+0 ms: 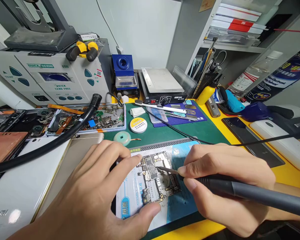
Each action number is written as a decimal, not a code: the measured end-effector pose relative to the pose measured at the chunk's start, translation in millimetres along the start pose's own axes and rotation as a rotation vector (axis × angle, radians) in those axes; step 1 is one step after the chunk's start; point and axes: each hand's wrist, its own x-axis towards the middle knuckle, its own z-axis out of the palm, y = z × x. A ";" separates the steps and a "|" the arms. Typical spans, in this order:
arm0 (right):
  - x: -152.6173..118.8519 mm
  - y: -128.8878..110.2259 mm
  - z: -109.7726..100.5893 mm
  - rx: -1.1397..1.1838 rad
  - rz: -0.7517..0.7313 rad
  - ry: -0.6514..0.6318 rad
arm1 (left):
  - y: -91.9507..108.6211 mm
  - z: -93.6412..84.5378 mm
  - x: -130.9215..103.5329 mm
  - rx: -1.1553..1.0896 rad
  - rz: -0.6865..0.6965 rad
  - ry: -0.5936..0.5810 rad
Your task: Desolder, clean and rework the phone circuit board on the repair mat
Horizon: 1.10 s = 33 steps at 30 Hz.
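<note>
A phone circuit board (170,191) lies on a blue and white printed sheet (182,206), a bare chip area with rows of small dots near its upper middle. With its thumb at the lower edge and index finger at the upper left corner, my left hand (97,186) holds the board in place. My right hand (230,186) grips a soldering iron (260,195) like a pen. Its dark tip touches or hovers just over the right side of the dotted chip area; I cannot tell which. The curled fingers hide part of the iron's handle.
A black hot-air hose (72,133) curves across the left, before a grey rework station (57,80). Behind the sheet are a round tin (138,125), a green-white roll (122,138) and a toothbrush (162,107). A thin black cable (177,131) crosses the mat. Phones lie both sides.
</note>
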 end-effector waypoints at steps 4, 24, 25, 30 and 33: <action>0.2 0.5 0.7 -0.023 -0.003 -0.009 | -0.6 0.0 -0.4 -0.005 -0.003 0.004; 1.0 4.4 0.7 -0.001 -0.023 -0.036 | 0.1 0.4 0.7 -0.016 -0.002 0.009; 0.5 4.4 0.8 0.001 -0.024 -0.038 | 0.2 0.4 0.5 -0.017 -0.004 0.008; -0.4 3.3 0.2 -0.002 -0.024 -0.038 | 0.4 0.6 0.0 -0.017 -0.011 0.012; 0.0 2.8 -0.3 -0.004 -0.031 -0.039 | 0.2 0.9 -0.3 -0.022 -0.005 0.018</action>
